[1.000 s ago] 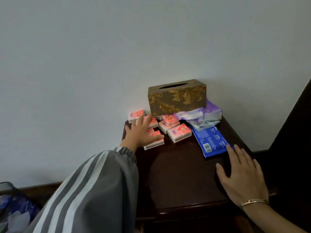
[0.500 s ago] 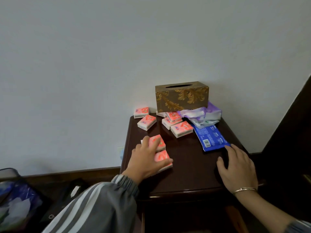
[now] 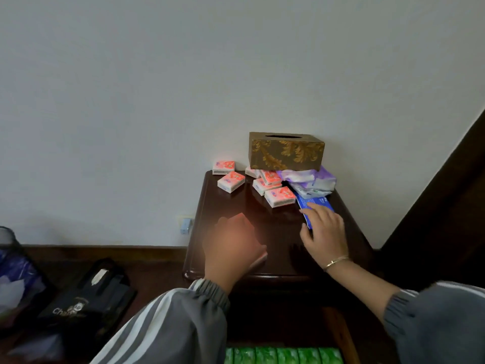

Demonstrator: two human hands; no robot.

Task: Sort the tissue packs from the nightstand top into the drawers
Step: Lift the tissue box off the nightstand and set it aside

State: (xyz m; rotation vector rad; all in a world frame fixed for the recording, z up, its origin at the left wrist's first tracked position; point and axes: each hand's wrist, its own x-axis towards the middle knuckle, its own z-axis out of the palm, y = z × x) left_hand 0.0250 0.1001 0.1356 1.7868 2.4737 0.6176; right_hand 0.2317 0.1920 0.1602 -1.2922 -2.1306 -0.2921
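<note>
Nightstand edge [image 3: 288, 277], left grip [image 3: 231, 248] grasping pink packs [image 3: 239, 218], right grip [image 3: 325, 232] flat atop blue pack [image 3: 316, 200]

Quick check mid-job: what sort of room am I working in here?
Most likely a bedroom, at home or in a hotel. A dark wooden nightstand stands against a plain wall, a gold patterned tissue box sits at its back, and an open drawer below holds green packs.
</note>
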